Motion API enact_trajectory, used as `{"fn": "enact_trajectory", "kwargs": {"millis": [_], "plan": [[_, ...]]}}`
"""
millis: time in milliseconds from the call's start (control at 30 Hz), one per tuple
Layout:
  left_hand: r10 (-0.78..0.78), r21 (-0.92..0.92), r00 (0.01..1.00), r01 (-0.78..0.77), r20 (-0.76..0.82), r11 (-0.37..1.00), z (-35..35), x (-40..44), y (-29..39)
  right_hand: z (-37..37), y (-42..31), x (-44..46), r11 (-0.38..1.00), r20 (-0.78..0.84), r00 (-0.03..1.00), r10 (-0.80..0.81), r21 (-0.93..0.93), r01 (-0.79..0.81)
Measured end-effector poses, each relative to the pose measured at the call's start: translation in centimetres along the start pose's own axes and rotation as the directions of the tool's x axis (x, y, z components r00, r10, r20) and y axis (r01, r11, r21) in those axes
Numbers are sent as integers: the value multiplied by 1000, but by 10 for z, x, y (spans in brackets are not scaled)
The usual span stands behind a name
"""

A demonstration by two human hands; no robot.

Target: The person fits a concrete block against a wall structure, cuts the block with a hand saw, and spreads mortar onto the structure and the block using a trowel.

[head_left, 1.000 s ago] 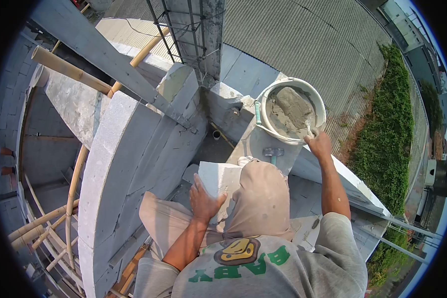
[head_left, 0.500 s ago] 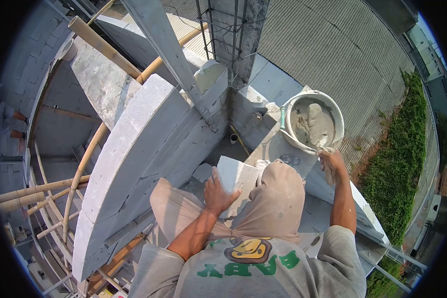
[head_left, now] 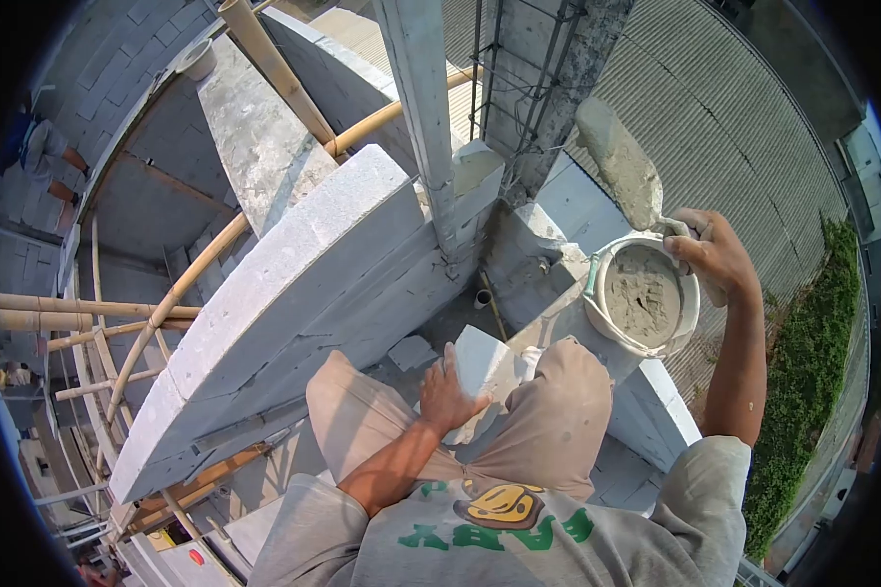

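My right hand (head_left: 713, 252) grips the handle of a trowel (head_left: 617, 164), whose blade is coated with wet grey mortar. It is raised above the far rim of a white bucket (head_left: 690, 328). Inside the bucket lies more mortar (head_left: 643, 293), its surface rough and scooped. My left hand (head_left: 447, 396) holds a pale lightweight concrete block (head_left: 486, 362), its fingers along the left side and thumb across the near face. The block sits tilted between my knees; its lower end is partly hidden by the hand and trousers.
A long block wall (head_left: 274, 303) rises on my left, with bamboo poles (head_left: 181, 284) beyond it. A metal post (head_left: 421, 127) and a concrete column with rebar (head_left: 529, 93) stand ahead. Corrugated roofing (head_left: 715, 127) lies below right. Another person (head_left: 49, 152) is at far left.
The trowel has come up out of the bucket with mortar on it, as my right hand rose. My left hand stays on the block. The whole view has shifted and turned slightly.
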State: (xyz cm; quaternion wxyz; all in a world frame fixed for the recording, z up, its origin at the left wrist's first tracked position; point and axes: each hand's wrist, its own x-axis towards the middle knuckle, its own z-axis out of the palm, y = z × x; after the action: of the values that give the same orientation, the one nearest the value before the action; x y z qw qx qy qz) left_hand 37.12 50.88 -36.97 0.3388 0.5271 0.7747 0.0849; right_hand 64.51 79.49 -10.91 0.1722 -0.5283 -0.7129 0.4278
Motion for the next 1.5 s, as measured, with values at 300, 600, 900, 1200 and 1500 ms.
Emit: {"fn": "enact_trajectory", "kwargs": {"millis": [300,600,900,1200,1500], "plan": [[-34,-35,999,34,0,999,1,0,-1,40,-120,175,384,307,883,-356,-813,438],[-50,-59,997,47,-53,997,5,-6,9,176,-192,253,41,479,848,227,-874,483],[-177,-128,984,173,-26,977,-8,-3,28,258,-201,296,-39,619,732,285,-755,654],[-288,-157,958,286,7,945,-12,3,38,268,-239,309,-103,621,733,276,-740,665],[-368,-209,930,364,23,908,-20,8,51,197,-270,293,-17,720,693,31,-693,721]]}}
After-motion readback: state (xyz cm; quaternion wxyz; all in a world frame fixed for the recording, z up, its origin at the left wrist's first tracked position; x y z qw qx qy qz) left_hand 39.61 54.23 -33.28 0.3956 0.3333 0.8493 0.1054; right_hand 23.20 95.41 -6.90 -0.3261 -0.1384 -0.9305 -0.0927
